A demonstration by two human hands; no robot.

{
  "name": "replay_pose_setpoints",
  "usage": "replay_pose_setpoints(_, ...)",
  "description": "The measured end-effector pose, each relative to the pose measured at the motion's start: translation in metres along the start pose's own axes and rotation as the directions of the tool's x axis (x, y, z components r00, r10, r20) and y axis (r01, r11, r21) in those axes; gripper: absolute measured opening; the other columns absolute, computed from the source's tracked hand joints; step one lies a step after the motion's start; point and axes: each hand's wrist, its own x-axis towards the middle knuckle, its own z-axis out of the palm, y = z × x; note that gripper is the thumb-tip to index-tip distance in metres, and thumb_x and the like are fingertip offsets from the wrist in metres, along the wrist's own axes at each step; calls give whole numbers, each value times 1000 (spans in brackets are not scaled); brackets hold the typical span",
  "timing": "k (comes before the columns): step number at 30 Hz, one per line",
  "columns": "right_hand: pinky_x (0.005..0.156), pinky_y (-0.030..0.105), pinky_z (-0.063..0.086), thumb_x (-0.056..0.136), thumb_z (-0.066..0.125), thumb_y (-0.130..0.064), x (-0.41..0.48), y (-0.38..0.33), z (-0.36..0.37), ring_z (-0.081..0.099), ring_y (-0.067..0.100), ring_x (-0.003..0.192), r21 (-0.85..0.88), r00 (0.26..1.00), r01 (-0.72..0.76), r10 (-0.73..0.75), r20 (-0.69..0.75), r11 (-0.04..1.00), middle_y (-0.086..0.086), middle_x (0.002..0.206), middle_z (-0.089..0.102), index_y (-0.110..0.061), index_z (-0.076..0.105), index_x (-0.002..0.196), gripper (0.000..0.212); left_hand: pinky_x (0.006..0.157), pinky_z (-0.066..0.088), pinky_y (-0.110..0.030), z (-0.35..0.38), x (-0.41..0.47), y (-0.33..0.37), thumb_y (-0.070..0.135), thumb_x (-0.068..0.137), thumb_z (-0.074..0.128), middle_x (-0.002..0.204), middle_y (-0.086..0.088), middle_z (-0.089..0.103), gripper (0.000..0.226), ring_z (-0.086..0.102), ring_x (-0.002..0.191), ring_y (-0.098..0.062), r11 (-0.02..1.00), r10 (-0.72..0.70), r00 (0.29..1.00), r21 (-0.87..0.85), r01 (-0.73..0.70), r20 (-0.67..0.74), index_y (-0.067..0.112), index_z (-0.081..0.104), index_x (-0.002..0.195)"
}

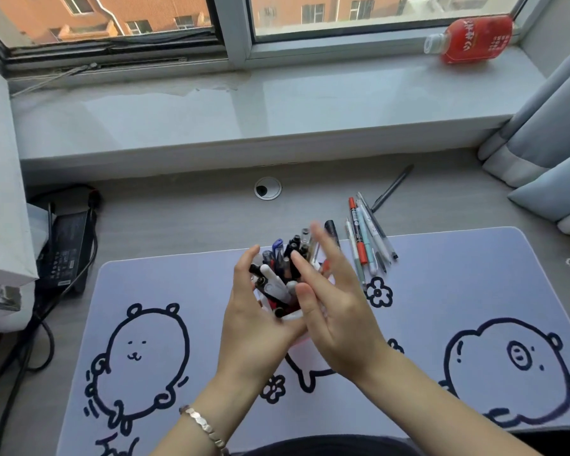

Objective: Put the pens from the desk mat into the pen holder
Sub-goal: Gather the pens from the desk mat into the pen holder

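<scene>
A white pen holder (293,315) stands in the middle of the lavender desk mat (441,291), packed with several pens (278,268), black, white and blue. My left hand (254,324) cups the holder's left side, fingers curled around it. My right hand (329,301) is at its right side with fingers spread and blurred, nothing clearly in it. A bunch of loose pens (364,245), one of them red, lies across the mat's far edge to the right. One dark pen (392,187) lies alone on the desk beyond them.
A grey windowsill (260,106) runs behind the desk with a red bottle (471,39) lying on it. A black power adapter (66,248) with cables sits at the left. Curtains (547,153) hang at the right. A cable hole (268,188) is in the desk.
</scene>
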Motion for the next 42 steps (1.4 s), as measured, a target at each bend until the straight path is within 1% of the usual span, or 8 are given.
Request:
replay_pose_setpoints(6,115,38,5,93,19,-53,-1,0,2,6,19,142,-78,952,78,-51,303,994,-3,152,20,-33,18,141,52,62,44,1,-12,9,-5,14,58,81,98,24,56,82,57,76,21,1000,-1,1000,31,2,-26,51,31,112)
replay_pose_setpoints(10,112,32,25,92,31,-50,29,35,-11,33,17,131,165,985,-145,127,115,976,-2,139,38,-25,39,133,48,70,35,10,-17,12,-7,15,53,88,99,35,44,93,41,84,37,999,4,999,54,-1,-48,44,30,119)
replay_pose_setpoints(13,100,32,36,92,46,-34,51,74,-7,46,26,117,-204,834,-468,507,221,860,12,130,47,-8,45,128,45,68,34,10,-20,11,-10,15,53,88,100,34,46,95,42,85,36,998,1,999,59,2,-47,47,29,120)
replay_pose_setpoints(16,96,39,37,92,47,-32,63,96,10,41,37,118,-572,657,-483,706,264,663,25,128,41,0,40,126,47,67,34,10,-23,7,-13,13,53,88,99,34,46,96,43,84,35,999,-6,999,45,8,-44,46,29,121)
replay_pose_setpoints(24,85,37,46,87,44,1,77,104,47,52,37,109,-754,691,-313,683,236,577,29,125,44,3,37,120,35,64,34,10,-31,0,-15,5,53,86,101,32,45,98,42,82,36,1000,-19,998,20,20,-61,44,29,122)
replay_pose_setpoints(35,56,31,36,84,51,-12,60,123,21,47,30,70,-582,681,-429,671,294,691,19,94,55,-1,51,89,13,66,34,10,-29,0,-12,9,54,87,101,34,43,96,41,83,37,999,-12,999,36,14,-46,46,28,121)
replay_pose_setpoints(39,45,23,32,79,55,-11,56,108,-12,39,21,58,-161,734,-638,658,169,753,2,61,42,-9,43,71,14,65,32,11,-27,0,-9,13,54,88,98,34,45,94,40,82,38,999,-22,999,47,24,-36,46,28,119)
replay_pose_setpoints(42,42,8,36,87,56,-11,64,65,-47,47,14,55,321,819,-540,573,-12,778,3,66,49,-8,53,85,4,64,32,11,-23,1,-7,14,54,88,95,33,47,93,41,80,37,997,-24,999,76,26,-23,42,30,122)
